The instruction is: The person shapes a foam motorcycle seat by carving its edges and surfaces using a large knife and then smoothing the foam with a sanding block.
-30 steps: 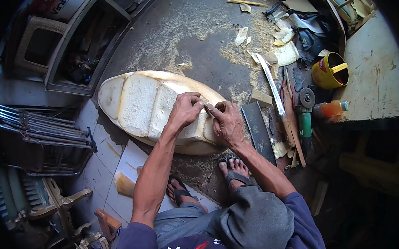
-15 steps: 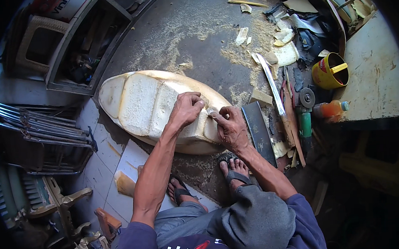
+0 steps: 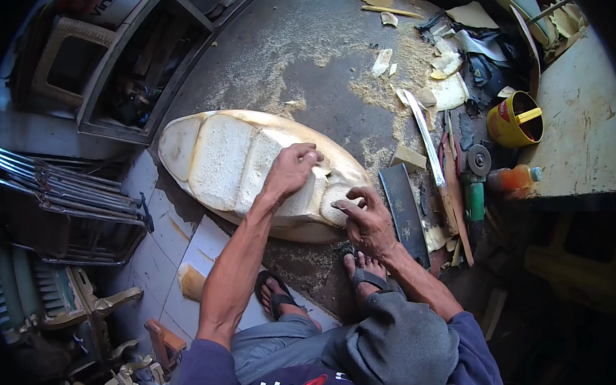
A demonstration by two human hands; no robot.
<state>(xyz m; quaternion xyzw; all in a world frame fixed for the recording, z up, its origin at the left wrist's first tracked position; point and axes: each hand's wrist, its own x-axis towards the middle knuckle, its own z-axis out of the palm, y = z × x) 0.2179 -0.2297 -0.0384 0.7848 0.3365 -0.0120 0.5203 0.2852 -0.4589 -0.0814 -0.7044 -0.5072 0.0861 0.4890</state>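
A long cream foam block (image 3: 222,155), shaped like a motorcycle seat cushion with a tapered far-left end, lies on the floor in front of my feet. Its surface is rough, with browned edges and a ragged torn spot near the right end. My left hand (image 3: 292,171) rests over the foam beside that spot. Its fingers are bent and drawn together; whatever they pinch is too small to make out. Over the rounded right end hovers my right hand (image 3: 370,222), thumb and forefinger apart, nothing visible between them.
To the right lie an angle grinder (image 3: 476,178), a long shiny metal strip (image 3: 424,136), a dark flat bar (image 3: 404,208) and a small block (image 3: 409,158). A yellow tub (image 3: 507,127) and orange bottle (image 3: 515,178) stand beyond. Foam scraps (image 3: 448,91) and crumbs litter the floor; stacked metal frames (image 3: 62,200) stand left.
My right hand has drawn away from the torn spot, toward me and to the right, and its thumb and forefinger have parted. My left hand stays by the spot. The view has shifted slightly.
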